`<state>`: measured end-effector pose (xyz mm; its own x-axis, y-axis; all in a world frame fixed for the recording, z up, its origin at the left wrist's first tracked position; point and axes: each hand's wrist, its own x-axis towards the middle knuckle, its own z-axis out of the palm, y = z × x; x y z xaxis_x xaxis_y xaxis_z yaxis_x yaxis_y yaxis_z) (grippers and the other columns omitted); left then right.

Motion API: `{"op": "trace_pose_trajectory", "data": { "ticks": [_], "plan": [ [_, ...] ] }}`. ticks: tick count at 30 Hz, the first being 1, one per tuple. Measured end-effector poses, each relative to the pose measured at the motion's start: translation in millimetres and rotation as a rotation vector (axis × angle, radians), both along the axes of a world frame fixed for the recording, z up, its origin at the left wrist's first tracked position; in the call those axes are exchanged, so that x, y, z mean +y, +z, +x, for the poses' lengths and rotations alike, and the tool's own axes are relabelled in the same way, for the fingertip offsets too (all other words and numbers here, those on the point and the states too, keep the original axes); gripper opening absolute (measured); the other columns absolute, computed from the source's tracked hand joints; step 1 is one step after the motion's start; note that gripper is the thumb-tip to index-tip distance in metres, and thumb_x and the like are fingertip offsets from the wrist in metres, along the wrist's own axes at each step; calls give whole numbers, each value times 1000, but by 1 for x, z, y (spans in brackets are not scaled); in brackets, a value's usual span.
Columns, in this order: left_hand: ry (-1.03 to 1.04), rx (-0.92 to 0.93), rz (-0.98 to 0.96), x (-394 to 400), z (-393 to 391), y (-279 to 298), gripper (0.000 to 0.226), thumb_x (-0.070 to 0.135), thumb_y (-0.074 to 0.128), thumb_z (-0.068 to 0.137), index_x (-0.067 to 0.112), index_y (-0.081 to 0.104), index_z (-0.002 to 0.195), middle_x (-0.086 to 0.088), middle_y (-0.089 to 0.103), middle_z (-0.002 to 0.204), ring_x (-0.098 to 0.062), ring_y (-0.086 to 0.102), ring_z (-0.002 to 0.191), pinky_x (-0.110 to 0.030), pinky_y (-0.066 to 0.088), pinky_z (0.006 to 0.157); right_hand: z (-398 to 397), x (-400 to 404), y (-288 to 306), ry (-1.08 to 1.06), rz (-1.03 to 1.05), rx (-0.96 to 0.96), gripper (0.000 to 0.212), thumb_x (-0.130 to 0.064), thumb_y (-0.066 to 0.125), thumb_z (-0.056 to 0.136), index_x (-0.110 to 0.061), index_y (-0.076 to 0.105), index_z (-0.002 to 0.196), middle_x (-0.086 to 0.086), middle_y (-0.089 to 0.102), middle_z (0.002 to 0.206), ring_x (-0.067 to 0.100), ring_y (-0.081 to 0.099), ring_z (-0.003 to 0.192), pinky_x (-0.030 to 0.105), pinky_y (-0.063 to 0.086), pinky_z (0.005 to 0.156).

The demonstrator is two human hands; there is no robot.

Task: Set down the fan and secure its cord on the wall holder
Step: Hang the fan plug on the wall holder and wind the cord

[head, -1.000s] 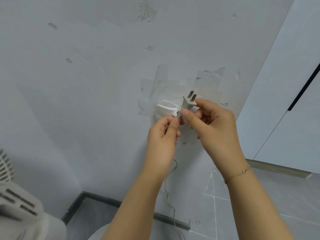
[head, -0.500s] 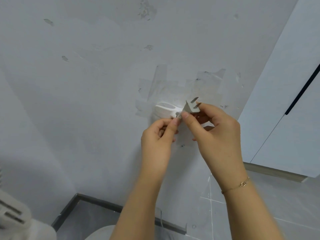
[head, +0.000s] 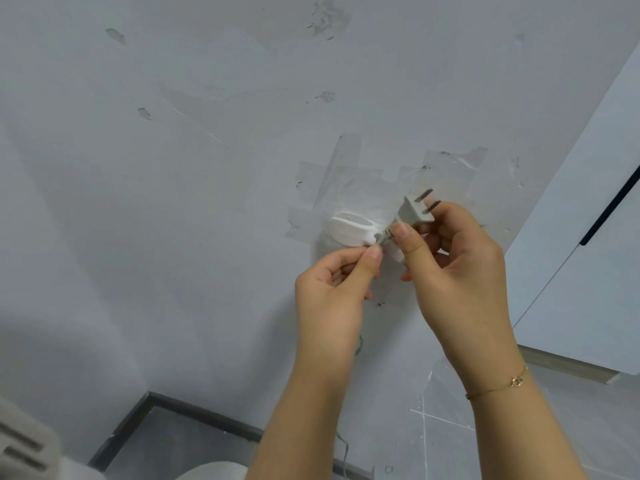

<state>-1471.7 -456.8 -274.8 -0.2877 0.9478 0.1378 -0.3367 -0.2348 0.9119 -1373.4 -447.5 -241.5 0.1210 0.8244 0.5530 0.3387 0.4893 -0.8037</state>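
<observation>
At centre frame, against the wall: grey plug (head: 414, 211), prongs aimed at the upper right, tipped back up from the flatter lie of half a second ago. Pinched between thumb and curled fingers of the right hand (head: 453, 271). Just below, left hand (head: 332, 289) nipping the cord (head: 383, 236) thumb-to-finger right where it meets the white wall holder (head: 353, 230), taped to the wall (head: 173, 202). Cord touching the holder's right end; seated in a slot or not, cannot tell. Probably mid-threading, securing step not yet done. Lower down, slack cord hanging toward the floor. At lower left corner, edge of the fan (head: 24, 445), seemingly already set down, drifted back into view.
</observation>
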Motion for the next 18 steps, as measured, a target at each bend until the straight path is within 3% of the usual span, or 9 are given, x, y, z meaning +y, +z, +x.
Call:
{"op": "trace_pose_trajectory", "data": {
  "ticks": [6,13,15,18],
  "plan": [
    [33,-118,-31,-1,6,0,7,13,68,84,15,72,79,12,61,56,-2,50,53,-14,45,58,-3,-1,0,-11,19,-56,15,-26,65,88,-25,63,103,-9,65,77,23,57,68,47,53,65],
    [7,-164,-68,9,4,-5,6,10,68,84,11,72,80,6,62,60,-8,47,57,-21,43,63,-10,1,-3,-54,35,-35,10,-25,65,87,-29,58,92,-14,59,73,8,50,60,44,54,65],
    [3,-171,-70,9,4,-7,5,10,68,84,11,72,81,5,63,62,-10,48,61,-21,43,63,-11,1,-4,-68,34,-27,7,-25,65,87,-26,58,89,-14,57,70,6,49,58,38,53,64],
    [-37,-197,-75,10,3,-9,5,10,67,85,10,72,86,0,65,71,-13,52,70,-23,44,68,-13,0,-3,-85,37,-36,6,-23,65,87,-23,58,86,-14,55,68,0,49,55,13,41,55]
  ]
}}
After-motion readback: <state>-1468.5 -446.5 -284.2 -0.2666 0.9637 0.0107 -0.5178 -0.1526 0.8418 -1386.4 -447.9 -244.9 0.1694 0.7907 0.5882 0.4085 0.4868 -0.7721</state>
